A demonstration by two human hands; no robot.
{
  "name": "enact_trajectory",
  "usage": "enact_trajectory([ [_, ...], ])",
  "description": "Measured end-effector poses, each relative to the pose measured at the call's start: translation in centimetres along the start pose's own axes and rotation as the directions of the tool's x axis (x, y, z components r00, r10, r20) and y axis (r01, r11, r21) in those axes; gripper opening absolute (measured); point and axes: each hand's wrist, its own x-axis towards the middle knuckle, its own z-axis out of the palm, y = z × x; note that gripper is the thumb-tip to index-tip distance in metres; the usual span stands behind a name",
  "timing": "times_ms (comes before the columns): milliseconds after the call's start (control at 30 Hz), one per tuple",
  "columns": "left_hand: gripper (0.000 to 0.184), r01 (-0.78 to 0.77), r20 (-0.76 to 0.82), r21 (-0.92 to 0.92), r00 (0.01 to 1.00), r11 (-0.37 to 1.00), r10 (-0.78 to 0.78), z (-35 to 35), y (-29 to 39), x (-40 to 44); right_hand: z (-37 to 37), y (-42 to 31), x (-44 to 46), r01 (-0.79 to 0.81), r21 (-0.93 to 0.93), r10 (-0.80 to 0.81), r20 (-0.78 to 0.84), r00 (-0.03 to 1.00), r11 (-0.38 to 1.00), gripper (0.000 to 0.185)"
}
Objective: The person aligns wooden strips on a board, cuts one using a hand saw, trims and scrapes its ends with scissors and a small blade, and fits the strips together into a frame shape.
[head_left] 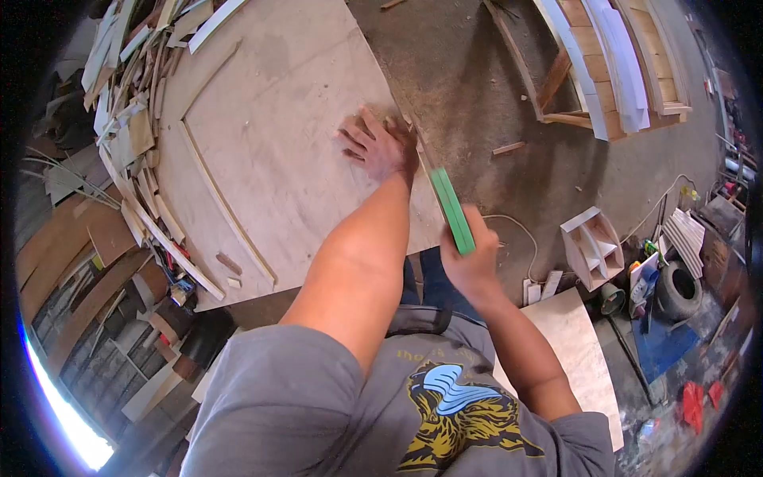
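- Green bar (pixel 450 199): at pale sheet's (pixel 286 103) right edge, near end in right hand (pixel 470 258), fingers wrapped round it.
- Left hand (pixel 385 149): blurred, on sheet by same edge, fingers somewhat spread.
- Thin wooden strip (pixel 224 203) lies on sheet, left.
- Scrap wood (pixel 135 131) heaped far left.
- Tyre (pixel 678 291) lower right.

Light's decent, but glare (pixel 71 409) blows out lower left. Soft shadows on the floor (pixel 548 179), fisheye-warped edges, left hand (pixel 380 149) looks smeary.
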Motion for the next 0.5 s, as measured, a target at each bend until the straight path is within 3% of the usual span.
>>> enact_trajectory([
  [133, 0.073, 0.006, 0.038, 0.027, 0.999, 1.000, -0.007, -1.0, -0.1, -0.2, 1.7, 1.7, 1.1, 0.009, 0.014, -0.010, 0.018, 1.000, 1.000, 0.013],
  [167, 0.073, 0.015, 0.044, 0.030, 0.999, 0.999, -0.016, -0.7, -0.3, -0.2, 2.9, 1.9, 2.2, -0.055, 0.065, 0.052, 0.042, 0.998, 0.996, 0.014],
  [267, 0.073, 0.015, 0.043, 0.034, 0.999, 0.999, -0.016, 0.0, -0.7, 0.3, 2.5, 0.8, 1.6, -0.030, -0.026, 0.029, -0.018, 0.999, 0.999, 0.015],
  [300, 0.073, 0.011, 0.024, 0.020, 1.000, 1.000, -0.012, 0.1, -0.4, 0.4, 1.0, 0.0, 0.4, -0.039, 0.033, 0.039, 0.006, 0.999, 0.999, 0.016],
  [433, 0.073, 0.002, -0.001, 0.013, 1.000, 1.000, -0.002, -0.1, -0.4, -0.1, 1.0, 1.1, -0.3, 0.065, -0.002, -0.065, 0.003, 0.998, 0.998, 0.028],
  [500, 0.071, 0.007, 0.007, 0.007, 1.000, 1.000, -0.007, -0.3, -0.3, -0.3, 3.0, 2.0, 3.0, -0.008, 0.036, 0.008, 0.019, 1.000, 0.999, 0.028],
])
